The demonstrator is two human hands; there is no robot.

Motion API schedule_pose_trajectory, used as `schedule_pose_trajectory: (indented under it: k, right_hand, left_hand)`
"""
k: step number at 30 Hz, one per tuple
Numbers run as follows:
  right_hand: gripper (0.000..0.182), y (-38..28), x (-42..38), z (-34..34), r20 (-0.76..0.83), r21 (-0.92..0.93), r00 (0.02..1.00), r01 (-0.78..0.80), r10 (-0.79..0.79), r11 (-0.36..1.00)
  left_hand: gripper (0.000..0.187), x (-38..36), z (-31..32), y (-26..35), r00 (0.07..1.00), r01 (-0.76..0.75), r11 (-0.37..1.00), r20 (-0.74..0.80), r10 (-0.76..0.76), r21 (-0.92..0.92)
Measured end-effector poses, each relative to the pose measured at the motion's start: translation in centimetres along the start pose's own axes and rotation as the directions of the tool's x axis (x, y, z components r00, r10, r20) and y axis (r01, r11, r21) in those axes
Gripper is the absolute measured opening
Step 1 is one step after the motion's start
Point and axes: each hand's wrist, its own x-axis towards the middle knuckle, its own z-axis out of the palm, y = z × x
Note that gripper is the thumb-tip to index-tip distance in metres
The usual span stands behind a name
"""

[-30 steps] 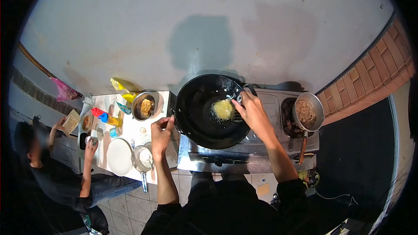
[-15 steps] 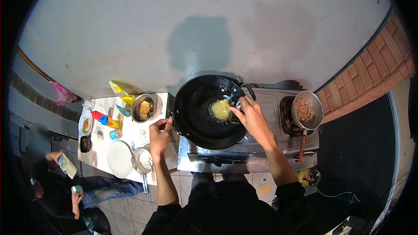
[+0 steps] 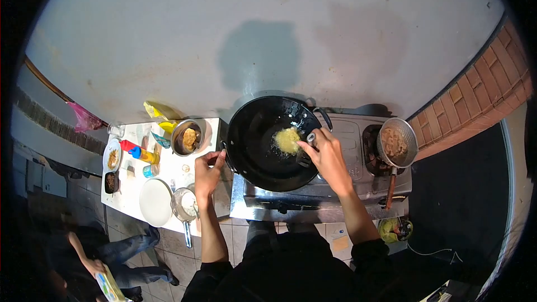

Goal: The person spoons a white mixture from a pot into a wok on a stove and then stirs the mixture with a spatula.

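A large black wok sits on the stove, with a pale yellow frying piece bubbling in it. My left hand is closed, thumb and fingers pinching the wok's left loop handle. Over the right side of the wok, my right hand is closed around a utensil with a metallic handle end. Its dark slotted head shows below my fingers, beside the frying piece; its exact kind is hard to make out.
A dented metal pan of light pieces stands on the right burner. The white side table on the left carries a white plate, a saucepan, a bowl and sauce bottles. Lower left, another person holds a package.
The utensil's head shows more clearly beside the frying piece, and my right hand has shifted slightly. My left hand stays at the handle. The other person has moved lower, package in hand.
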Motion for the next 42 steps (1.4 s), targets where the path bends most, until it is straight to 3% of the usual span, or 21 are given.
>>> schedule_pose_trajectory:
  k: [3,5,12,15,24,26,30,32,39,42]
  right_hand:
    - [0.034,-0.1,-0.4,0.0,-0.022,-0.007,0.999,-0.029,0.029,1.0]
    - [0.029,0.4,-0.5,0.8,-0.127,0.086,0.991,0.048,-0.036,0.995]
    - [0.033,-0.4,-0.5,-0.1,-0.157,0.057,0.985,0.086,-0.076,0.995]
    - [0.032,-1.5,-0.4,-1.4,-0.055,0.027,0.998,-0.019,0.02,0.999]
    - [0.035,-2.1,0.6,-3.3,-0.128,0.063,0.992,-0.013,0.021,0.998]
    - [0.035,-1.7,0.7,-3.4,-0.208,0.049,0.977,0.056,-0.045,0.997]
    - [0.03,-1.7,1.0,-3.9,-0.077,0.014,0.993,-0.084,0.085,0.996]
    - [0.024,-0.8,1.3,-3.2,-0.118,-0.018,0.993,0.002,-0.004,1.0]
    - [0.016,0.9,3.7,-1.5,-0.109,-0.05,0.991,0.075,-0.08,0.996]
    - [0.014,1.9,5.3,-0.7,-0.033,-0.053,0.987,0.158,-0.159,0.986]
  left_hand:
    - [0.028,0.1,-0.1,-0.2,1.0,0.015,1.0,0.004,-0.015,0.02]
    - [0.027,0.1,0.0,-0.2,1.0,0.015,1.0,0.009,-0.015,0.014]
    - [0.026,-0.3,-0.1,0.4,1.0,0.012,0.999,0.021,-0.013,0.034]
    - [0.025,-0.2,-0.1,0.0,0.999,0.026,1.0,0.036,-0.026,0.003]
    - [0.025,-0.5,-0.2,0.2,0.998,0.015,1.0,0.064,-0.014,-0.02]
    - [0.025,-0.5,0.0,0.0,0.998,0.015,1.0,0.054,-0.014,-0.023]
    - [0.025,-0.6,0.0,0.3,0.999,0.016,1.0,0.042,-0.016,0.013]
    - [0.026,-0.6,0.1,0.3,0.999,0.019,1.0,0.033,-0.019,-0.007]
    - [0.026,-0.9,0.4,0.3,1.0,0.018,0.999,-0.007,-0.019,-0.028]
    - [0.026,-1.0,0.6,0.3,0.999,0.027,0.999,-0.028,-0.027,-0.03]
